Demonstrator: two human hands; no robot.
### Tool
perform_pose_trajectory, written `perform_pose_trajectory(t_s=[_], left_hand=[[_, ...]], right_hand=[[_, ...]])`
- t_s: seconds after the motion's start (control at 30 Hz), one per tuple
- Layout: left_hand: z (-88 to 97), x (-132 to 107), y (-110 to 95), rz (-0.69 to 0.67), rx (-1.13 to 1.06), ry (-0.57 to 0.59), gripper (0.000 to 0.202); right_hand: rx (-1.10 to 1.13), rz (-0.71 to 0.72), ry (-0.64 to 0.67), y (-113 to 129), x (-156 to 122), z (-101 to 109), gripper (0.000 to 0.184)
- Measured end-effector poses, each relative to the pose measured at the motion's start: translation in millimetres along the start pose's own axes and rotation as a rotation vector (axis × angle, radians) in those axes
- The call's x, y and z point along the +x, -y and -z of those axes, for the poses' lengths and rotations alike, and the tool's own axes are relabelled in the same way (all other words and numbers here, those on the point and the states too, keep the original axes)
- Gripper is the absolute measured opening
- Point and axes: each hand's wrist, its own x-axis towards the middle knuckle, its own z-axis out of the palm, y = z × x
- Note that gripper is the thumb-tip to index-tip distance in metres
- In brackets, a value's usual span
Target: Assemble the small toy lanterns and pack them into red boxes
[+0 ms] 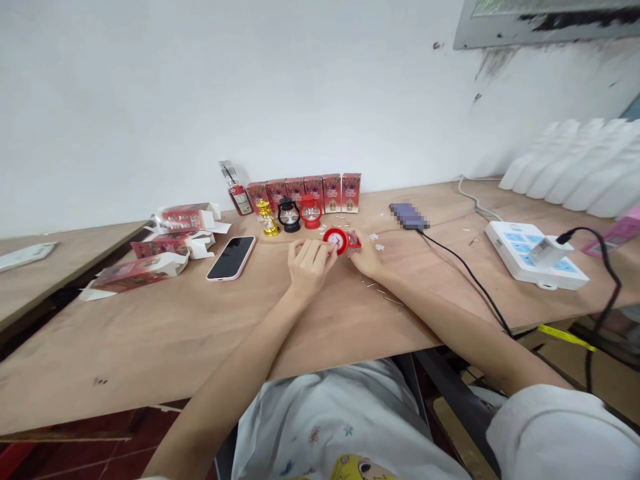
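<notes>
1. Near the middle of the bench (250, 327), a small red plastic lantern (343, 241) is held in the air between both hands, tipped so its round red base, with a white disc inside, faces the person.
2. The right hand (366, 257) has its fingers curled around the lantern's body from the right.
3. The left hand (311, 265) is at the left edge of the base, fingers bent and bunched together; whether they pinch some small part cannot be told at this size.
4. Farther off and slightly left stand three miniature lanterns: a shiny gold one (270, 220), a black one (289, 216) and a red one (311, 215), set left to right.
5. Behind them, a row of six upright red printed cardboard boxes (331, 193) runs near the white wall (300, 87).
6. To the left, a pink-edged phone with a dark screen (231, 259) lies flat; beyond its left side lie red-and-white cardboard boxes with spread flaps (145, 272).
7. Just right of the right hand are small white pieces (379, 247), with thin silvery slivers (393, 301) nearer.
8. Farther right lie a purple slab-shaped device (410, 217) on a black cable (467, 273), and a white power strip with blue sockets (520, 243). White plastic bottles (575, 170) fill the far right.
</notes>
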Motion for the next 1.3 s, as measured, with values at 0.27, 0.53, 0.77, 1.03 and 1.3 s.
perform_pose_trajectory(t_s=[0.27,0.53,0.77,1.03,1.3], left_hand=[[0.1,1.2,0.5,-0.084,0.087,-0.056,0.013],[-1.9,-1.6,0.2,-0.108,0.143,-0.033,0.017],[-1.4,-2.1,0.6,-0.085,0.131,0.031,0.021],[-2.4,-2.2,0.4,-0.12,0.17,-0.005,0.021],[-3.2,-3.3,1.3,-0.134,0.178,0.001,0.021]], right_hand=[[0.003,0.001,-0.008,-2.2,0.1,-1.6,0.031],[0.004,0.024,0.006,-0.6,-0.2,-0.9,0.03],[0.005,0.026,0.01,1.6,-0.3,-0.6,0.03],[0.032,0.019,0.011,3.2,-0.3,0.1,0.031],[0.037,0.014,-0.011,3.1,0.1,-0.6,0.029]])
